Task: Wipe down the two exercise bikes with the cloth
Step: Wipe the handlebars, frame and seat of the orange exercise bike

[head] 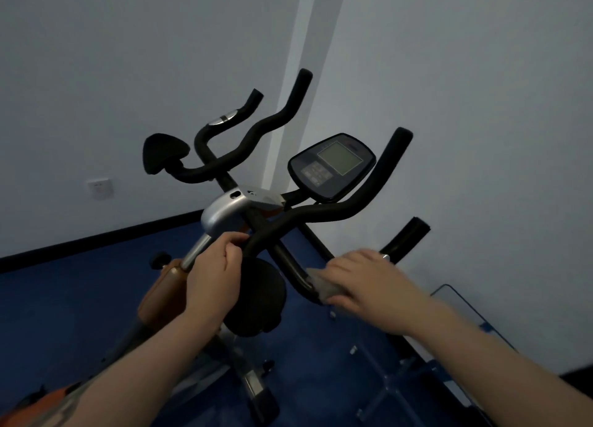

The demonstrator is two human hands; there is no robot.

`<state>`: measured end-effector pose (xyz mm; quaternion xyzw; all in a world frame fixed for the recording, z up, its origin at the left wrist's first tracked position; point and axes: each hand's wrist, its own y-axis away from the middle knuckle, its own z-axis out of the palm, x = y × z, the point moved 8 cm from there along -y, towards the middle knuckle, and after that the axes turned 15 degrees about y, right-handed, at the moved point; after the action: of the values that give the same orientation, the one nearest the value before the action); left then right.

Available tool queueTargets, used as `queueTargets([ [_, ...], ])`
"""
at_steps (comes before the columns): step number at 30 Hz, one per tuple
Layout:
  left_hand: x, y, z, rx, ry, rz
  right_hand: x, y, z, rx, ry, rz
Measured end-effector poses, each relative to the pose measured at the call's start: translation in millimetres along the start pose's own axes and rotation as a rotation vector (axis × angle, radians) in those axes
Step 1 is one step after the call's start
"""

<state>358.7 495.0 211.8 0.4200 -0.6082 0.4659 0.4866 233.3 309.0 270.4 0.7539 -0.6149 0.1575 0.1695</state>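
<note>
1. The console [332, 166] sits atop the handlebar [321, 216].
2. Left of the console: an elbow pad [163, 152].
3. Below the console, left: the left hand [215, 272].
4. Below the console, right: the right hand [365, 282] on the cloth [322, 287].

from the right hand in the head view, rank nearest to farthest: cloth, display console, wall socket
1. Cloth: under the right hand, against the handlebar.
2. Display console: above the hand, mid-frame, by the right wall.
3. Wall socket: far left, low on the back wall.
</note>
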Motion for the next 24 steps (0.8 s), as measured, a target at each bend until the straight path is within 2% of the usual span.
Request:
queueTargets([
  [1,0.7,0.2,0.4,-0.002,0.001,0.003,21.5,10.3,-4.4,0.045,0.015,0.031],
  [3,1.7,0.5,0.3,0.011,0.012,0.005,56.3,24.9,-13.6,0.167,0.004,0.215],
  [5,1.0,0.5,-0.2,0.021,0.017,-0.002,52.6,26.3,-13.3,0.287,-0.05,0.359],
  [6,-0.2,0.8,-0.3,0.021,0.017,-0.008,38.9,24.3,-8.8,0.349,-0.05,0.366],
  [8,-1.9,0.0,-0.8,0.02,0.012,-0.011,14.3,23.9,-2.2,0.45,0.021,0.232],
  [10,-1.9,-0.3,-1.2,0.021,-0.007,-0.01,30.5,27.9,-6.3,0.499,0.097,0.124],
  [12,0.4,0.3,-0.8,0.022,-0.016,-0.01,65.5,34.5,-14.5,0.538,0.224,0.143],
  [14,1.5,0.9,-1.5,0.033,-0.02,-0.008,83.7,38.1,-19.2,0.541,0.309,0.192],
  [18,1.9,2.1,-2.7,0.06,-0.043,0.012,55.4,39.1,-4.4,0.559,0.016,0.476],
  [19,2.2,1.7,-2.4,0.064,-0.047,0.014,46.1,36.4,-2.8,0.533,-0.026,0.464],
  [22,3.2,2.5,-3.4,0.078,-0.083,0.019,40.1,28.9,-13.4,0.436,0.045,0.207],
  [24,4.3,2.4,-4.1,0.08,-0.08,0.024,54.9,27.6,-20.9,0.371,0.066,0.201],
])
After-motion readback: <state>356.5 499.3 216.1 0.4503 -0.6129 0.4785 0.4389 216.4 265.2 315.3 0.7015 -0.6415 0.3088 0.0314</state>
